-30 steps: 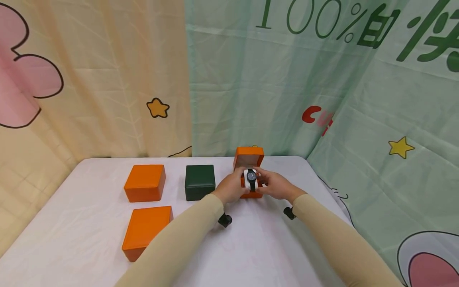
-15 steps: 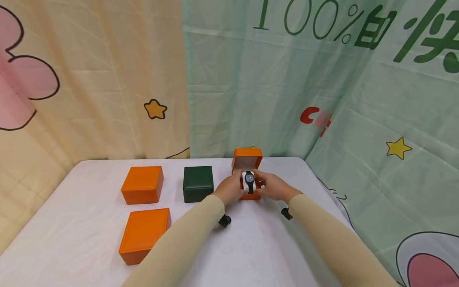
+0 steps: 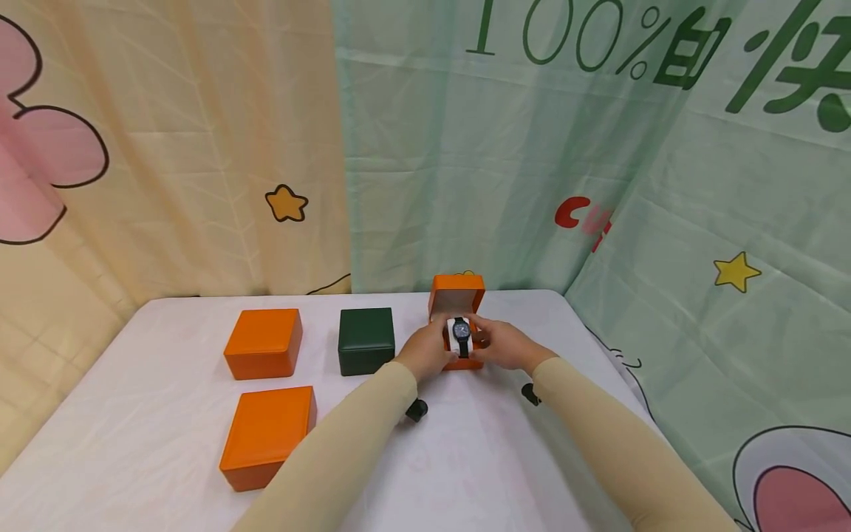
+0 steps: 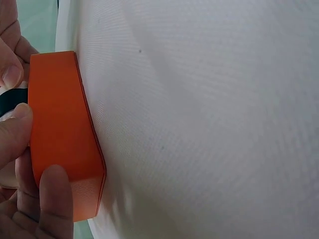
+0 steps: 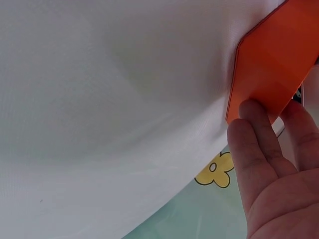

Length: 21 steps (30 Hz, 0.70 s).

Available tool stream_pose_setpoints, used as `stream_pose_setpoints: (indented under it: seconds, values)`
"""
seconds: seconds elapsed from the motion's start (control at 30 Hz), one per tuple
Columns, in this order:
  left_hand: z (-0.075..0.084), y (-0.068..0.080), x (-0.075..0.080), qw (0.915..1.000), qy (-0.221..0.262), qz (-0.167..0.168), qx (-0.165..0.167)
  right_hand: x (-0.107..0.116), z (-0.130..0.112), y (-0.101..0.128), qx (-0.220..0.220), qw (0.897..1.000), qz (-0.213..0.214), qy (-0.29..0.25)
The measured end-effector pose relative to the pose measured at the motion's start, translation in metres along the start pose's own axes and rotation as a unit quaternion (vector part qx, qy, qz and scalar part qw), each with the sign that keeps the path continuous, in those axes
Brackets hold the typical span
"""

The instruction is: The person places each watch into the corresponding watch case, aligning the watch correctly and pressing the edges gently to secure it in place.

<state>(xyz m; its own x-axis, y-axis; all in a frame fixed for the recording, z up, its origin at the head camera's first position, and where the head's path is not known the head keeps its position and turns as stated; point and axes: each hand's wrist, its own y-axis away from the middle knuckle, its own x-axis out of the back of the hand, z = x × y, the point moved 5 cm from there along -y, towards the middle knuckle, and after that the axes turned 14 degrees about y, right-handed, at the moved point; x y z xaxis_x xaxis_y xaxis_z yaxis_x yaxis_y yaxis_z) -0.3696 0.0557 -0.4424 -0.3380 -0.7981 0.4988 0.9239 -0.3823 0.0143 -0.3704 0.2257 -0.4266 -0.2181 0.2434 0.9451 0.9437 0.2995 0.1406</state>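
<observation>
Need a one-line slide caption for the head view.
Both hands, left hand and right hand, hold a watch on its white cushion in an open orange box on a white table.

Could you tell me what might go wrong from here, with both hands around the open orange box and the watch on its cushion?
The open orange box sits near the table's far edge; a push from the left hand or right hand could slide it toward the curtain. The watch on its white cushion seems only partly seated, so it might tip out. The upright lid could drop onto the fingers.
</observation>
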Motion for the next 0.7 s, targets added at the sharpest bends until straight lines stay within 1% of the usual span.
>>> stream_pose_setpoints:
  seconds: [0.13,0.2,0.3,0.37,0.5,0.63,0.7]
  values:
    - [0.0001,-0.0004,-0.0004,1.0,0.006,-0.001,-0.005,-0.0004,0.0015,-0.0007,-0.002,1.0,-0.004,0.004]
    - [0.0011,0.0005,0.0002,1.0,0.003,-0.002,-0.002,-0.0005,0.0022,-0.0011,-0.004,1.0,-0.004,0.008]
    - [0.0023,0.0007,0.0013,1.0,-0.004,-0.002,0.003,0.0004,0.0025,-0.0013,-0.009,1.0,-0.003,0.009]
    - [0.003,-0.0002,0.002,0.9999,-0.014,0.0,0.001,0.0012,0.0027,-0.0018,-0.014,1.0,0.0,0.006]
    - [0.0036,-0.0037,0.0022,0.9997,-0.016,0.006,-0.019,0.0024,0.0017,-0.0046,-0.015,1.0,0.007,0.005]
    - [0.0027,-0.0074,0.0018,0.9989,-0.014,0.013,-0.043,0.0032,-0.0006,-0.0086,-0.002,1.0,0.014,0.018]
    - [0.0018,-0.0085,0.0019,0.9986,-0.02,0.015,-0.046,0.0033,-0.0017,-0.0102,0.001,1.0,0.015,0.022]
